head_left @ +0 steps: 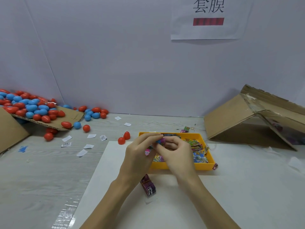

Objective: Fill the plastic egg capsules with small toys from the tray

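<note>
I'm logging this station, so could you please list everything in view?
eggs: many, red and blue, spilling from a flap far left
red halves: two, left of tray
tray: one, yellow, centre
packets: many, multicoloured, in tray
bundle: one, purple, near side of tray
slips: several, white, left on table
box: one, brown, tipped, right
sign: one, white, on wall
left hand: pinches a packet
right hand: holds a blue capsule

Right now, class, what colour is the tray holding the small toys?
The tray is bright orange-yellow; the head view shows it best, just behind both hands.
</note>
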{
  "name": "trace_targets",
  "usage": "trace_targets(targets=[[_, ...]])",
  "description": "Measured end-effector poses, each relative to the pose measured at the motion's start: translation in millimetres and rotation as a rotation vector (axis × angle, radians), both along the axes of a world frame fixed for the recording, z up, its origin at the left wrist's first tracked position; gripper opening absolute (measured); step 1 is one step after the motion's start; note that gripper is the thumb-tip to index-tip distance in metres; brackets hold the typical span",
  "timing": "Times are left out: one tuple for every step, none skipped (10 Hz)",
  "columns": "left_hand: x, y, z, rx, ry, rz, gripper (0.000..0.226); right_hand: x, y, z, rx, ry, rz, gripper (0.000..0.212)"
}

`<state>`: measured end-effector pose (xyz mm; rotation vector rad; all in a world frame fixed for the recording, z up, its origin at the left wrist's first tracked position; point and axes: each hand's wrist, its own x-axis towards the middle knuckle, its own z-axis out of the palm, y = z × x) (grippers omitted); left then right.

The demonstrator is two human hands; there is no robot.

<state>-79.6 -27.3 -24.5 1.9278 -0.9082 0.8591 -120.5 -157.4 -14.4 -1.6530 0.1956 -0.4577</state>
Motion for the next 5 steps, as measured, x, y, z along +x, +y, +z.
trace_targets(targets=[[1,2,-2,0.007,0.054,-0.005,0.055,-2,-7,3,-0.075,0.006,0.051,0.021],[3,10,0,0.037,0.095,0.028,0.067,2,-32,13,0.049,0.054,0.002,0.022],[2,11,4,0.004,0.104,0.068,0.057,11,-79,49,0.698,0.001,0.123,0.017],[3,9,2,0.056,0.084,0.049,0.041,19,-139,96,1.113,-0.237,0.113,0.018],[3,9,-1,0.116,0.064,0.027,0.026,26,-172,119,1.194,-0.366,0.029,0.032]])
